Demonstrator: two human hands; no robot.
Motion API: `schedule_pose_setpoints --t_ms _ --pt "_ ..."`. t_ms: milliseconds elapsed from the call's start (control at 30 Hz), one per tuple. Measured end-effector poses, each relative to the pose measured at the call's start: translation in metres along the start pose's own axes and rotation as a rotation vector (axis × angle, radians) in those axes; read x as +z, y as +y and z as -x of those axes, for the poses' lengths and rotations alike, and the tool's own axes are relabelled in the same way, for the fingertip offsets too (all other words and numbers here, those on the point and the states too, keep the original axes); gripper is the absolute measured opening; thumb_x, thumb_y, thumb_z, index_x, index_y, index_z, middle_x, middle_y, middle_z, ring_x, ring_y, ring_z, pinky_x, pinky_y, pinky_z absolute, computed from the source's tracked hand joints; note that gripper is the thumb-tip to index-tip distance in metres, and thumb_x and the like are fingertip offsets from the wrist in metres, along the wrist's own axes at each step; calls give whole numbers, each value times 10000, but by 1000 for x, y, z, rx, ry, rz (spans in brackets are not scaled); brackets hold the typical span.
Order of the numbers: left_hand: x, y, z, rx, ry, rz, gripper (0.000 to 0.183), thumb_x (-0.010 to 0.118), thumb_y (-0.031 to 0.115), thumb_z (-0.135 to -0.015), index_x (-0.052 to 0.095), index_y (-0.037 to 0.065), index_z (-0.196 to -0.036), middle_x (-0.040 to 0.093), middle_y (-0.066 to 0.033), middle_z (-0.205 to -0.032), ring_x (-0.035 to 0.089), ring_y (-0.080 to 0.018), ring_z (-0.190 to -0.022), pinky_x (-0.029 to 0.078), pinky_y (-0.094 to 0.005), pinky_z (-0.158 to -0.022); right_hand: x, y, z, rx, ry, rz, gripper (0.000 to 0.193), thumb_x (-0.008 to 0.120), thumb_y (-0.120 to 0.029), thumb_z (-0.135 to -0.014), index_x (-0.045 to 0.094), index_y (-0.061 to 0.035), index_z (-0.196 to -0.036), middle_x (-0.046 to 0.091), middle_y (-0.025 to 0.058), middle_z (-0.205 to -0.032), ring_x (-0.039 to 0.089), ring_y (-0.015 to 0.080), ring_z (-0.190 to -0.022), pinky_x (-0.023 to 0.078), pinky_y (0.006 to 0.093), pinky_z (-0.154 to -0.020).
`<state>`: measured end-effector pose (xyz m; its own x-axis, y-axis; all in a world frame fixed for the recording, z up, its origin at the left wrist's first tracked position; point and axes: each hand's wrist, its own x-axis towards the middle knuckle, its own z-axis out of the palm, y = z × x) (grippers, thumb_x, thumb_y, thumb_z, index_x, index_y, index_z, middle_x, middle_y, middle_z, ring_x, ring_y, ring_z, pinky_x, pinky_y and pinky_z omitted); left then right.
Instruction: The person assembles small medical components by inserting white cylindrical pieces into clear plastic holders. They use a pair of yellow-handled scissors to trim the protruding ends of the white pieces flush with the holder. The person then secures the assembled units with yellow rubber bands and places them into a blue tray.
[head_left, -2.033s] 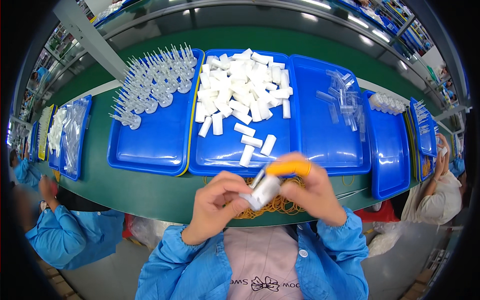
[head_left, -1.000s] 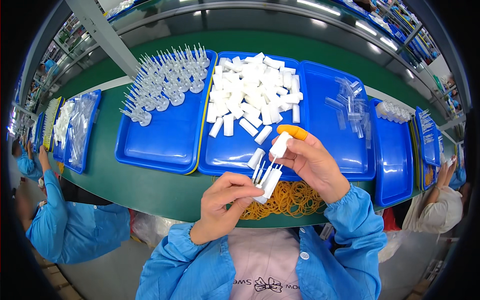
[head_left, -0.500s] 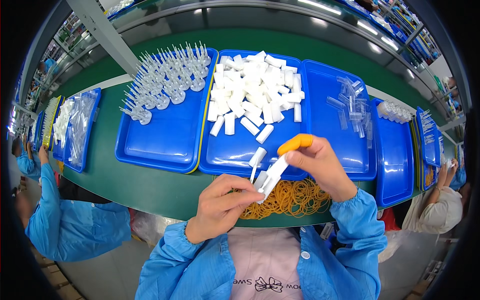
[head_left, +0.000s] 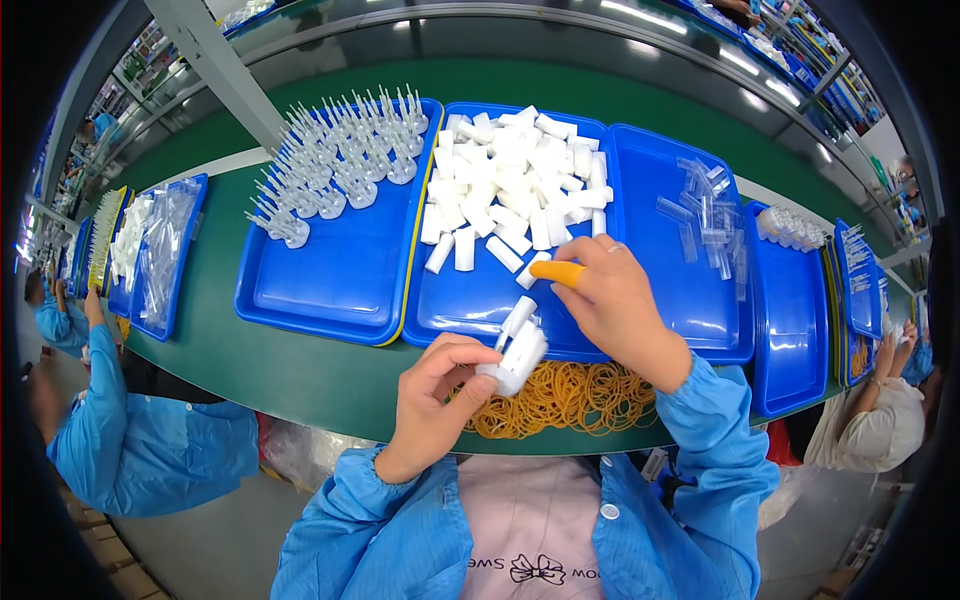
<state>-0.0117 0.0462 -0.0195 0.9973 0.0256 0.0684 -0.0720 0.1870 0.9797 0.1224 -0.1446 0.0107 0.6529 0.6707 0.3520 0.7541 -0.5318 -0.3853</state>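
My left hand (head_left: 435, 392) is closed on a clear plastic pin holder (head_left: 503, 378), gripping its base between thumb and fingers. White cylinders (head_left: 524, 350) sit on the holder's pins, tilted away from me. Over the middle blue tray (head_left: 455, 308), my right hand (head_left: 618, 305) stretches out its index finger, which wears an orange finger cot (head_left: 558, 272). That fingertip touches a loose white cylinder (head_left: 530, 275) lying at the near side of the white cylinder pile (head_left: 510, 185). The right thumb is hidden under the hand.
At left, a blue tray (head_left: 310, 295) holds rows of clear pin holders (head_left: 355, 150). Clear tubes (head_left: 715, 220) lie in the right tray (head_left: 660, 165). Yellow rubber bands (head_left: 560, 402) are heaped at the table's near edge. Co-workers (head_left: 160, 430) sit on both sides.
My right hand has left the held piece and moved up and away to a loose cylinder in the tray. The left hand has turned the pin holder, so its base shows more.
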Motion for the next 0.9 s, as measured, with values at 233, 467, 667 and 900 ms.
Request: schedule_pose_setpoints --t_ms 233,467,667,900 --pt "-4 -1 2 12 78 -122 172 596 -6 -862 656 -6 -1023 558 -65 -995 553 -137 -893 458 -251 -788 32 7 -10 -170 -172 366 146 580 -94 -773 649 -77 -900 571 80 -924 541 225 -854 409 353 -768" --pt "4 5 8 342 -10 -653 276 662 -56 -736 698 68 -980 592 -76 -909 565 -188 -811 458 -279 -710 10 15 -2 492 -220 -806 276 599 -62 -834 561 7 -1099 605 102 -979 627 215 -787 506 316 -706" --pt "11 10 4 450 -57 -716 344 653 -66 -669 705 91 -970 606 -62 -898 561 -218 -799 447 -300 -682 -12 6 5 696 -184 -1324 344 587 -155 -904 510 27 -1186 618 73 -917 621 134 -790 508 240 -730" --pt "12 15 3 449 -107 -703 393 624 -89 -649 699 94 -989 602 -54 -927 573 -242 -837 470 -327 -727 -8 14 7 600 -270 -1194 295 591 -291 -918 628 -3 -969 602 7 -807 510 60 -726 417 183 -645"
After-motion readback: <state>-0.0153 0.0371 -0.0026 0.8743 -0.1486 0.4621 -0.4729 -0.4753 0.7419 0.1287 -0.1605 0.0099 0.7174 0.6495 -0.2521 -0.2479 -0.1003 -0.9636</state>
